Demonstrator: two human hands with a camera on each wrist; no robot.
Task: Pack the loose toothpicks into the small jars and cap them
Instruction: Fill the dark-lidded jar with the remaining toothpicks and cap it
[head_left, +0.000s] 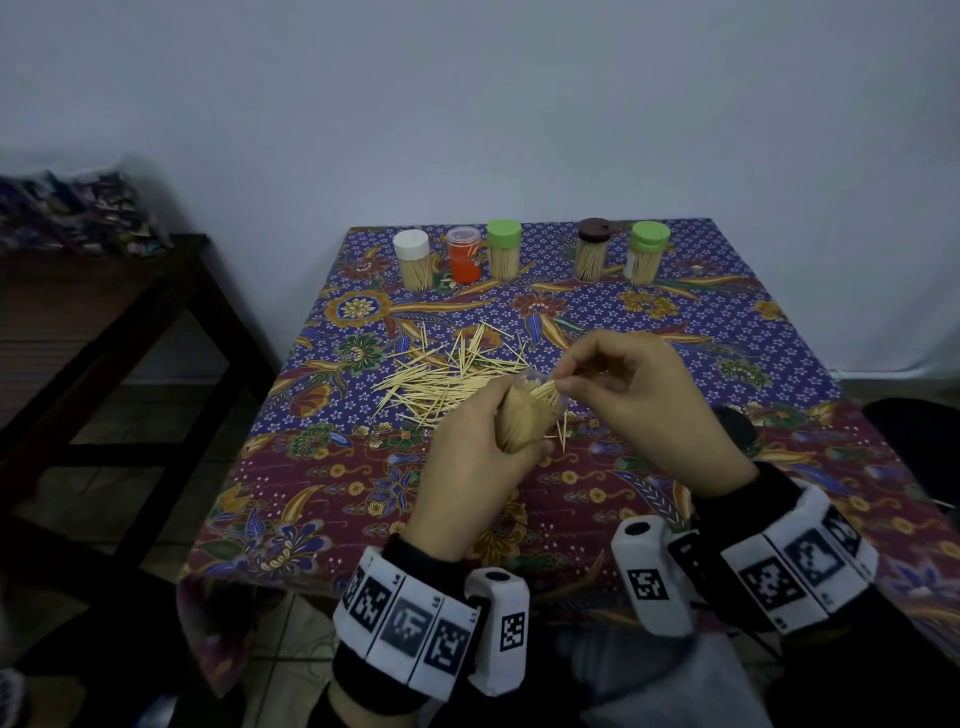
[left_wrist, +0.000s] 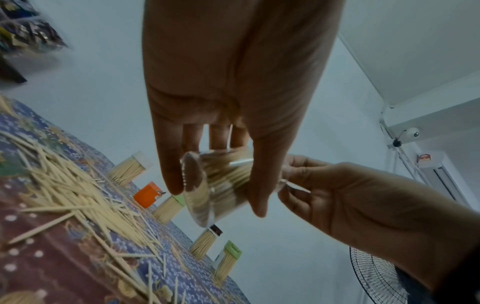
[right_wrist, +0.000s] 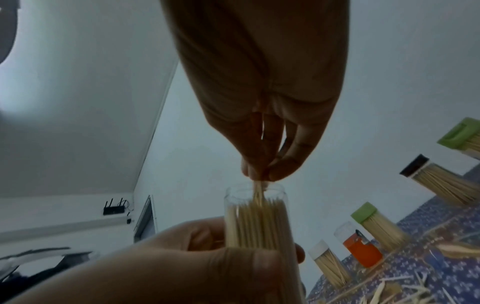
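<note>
The left hand (head_left: 470, 470) grips a clear jar (head_left: 527, 415), already packed with toothpicks, above the middle of the table (head_left: 322, 499), a little toward the near edge. The jar has no cap and tilts toward the right hand (head_left: 644, 410), whose thumb and fingers pinch a few toothpicks (right_wrist: 257, 191) at the jar's open mouth. Loose toothpicks (head_left: 447, 374) lie in a heap on the patterned cloth just behind the hands. Along the far edge stand five capped jars (head_left: 524, 254): white, orange, green, brown, green. No label or writing on the jars can be read; the wrist bands (head_left: 410, 623) carry only square code marks.
</note>
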